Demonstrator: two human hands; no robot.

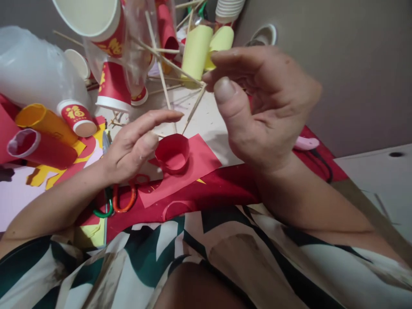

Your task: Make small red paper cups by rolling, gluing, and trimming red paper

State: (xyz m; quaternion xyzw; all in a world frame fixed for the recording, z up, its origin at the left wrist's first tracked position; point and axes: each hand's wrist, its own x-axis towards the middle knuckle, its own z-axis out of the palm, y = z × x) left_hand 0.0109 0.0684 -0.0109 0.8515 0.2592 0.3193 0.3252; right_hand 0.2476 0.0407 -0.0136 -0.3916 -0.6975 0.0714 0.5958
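Observation:
My left hand [131, 143] is held over the table with its index finger stretched out and the thumb apart from it. Beside its thumb stands a short red paper tube [174, 154], upright on a flat red paper sheet [196, 161]. My right hand [260, 94] is raised higher, fingers curved and the thumb apart from them. Its fingertips are close to a corner of a frame of thin wooden sticks [164, 81]; whether they touch is unclear. Both hands appear to hold nothing.
Red paper cups [114, 83] in clear plastic hang at the back left, near a white plastic bag [35, 68]. Yellow paper tubes [196, 51] stand behind. Orange-handled scissors [125, 199] lie under my left wrist. A pink-handled tool [305, 143] lies at right.

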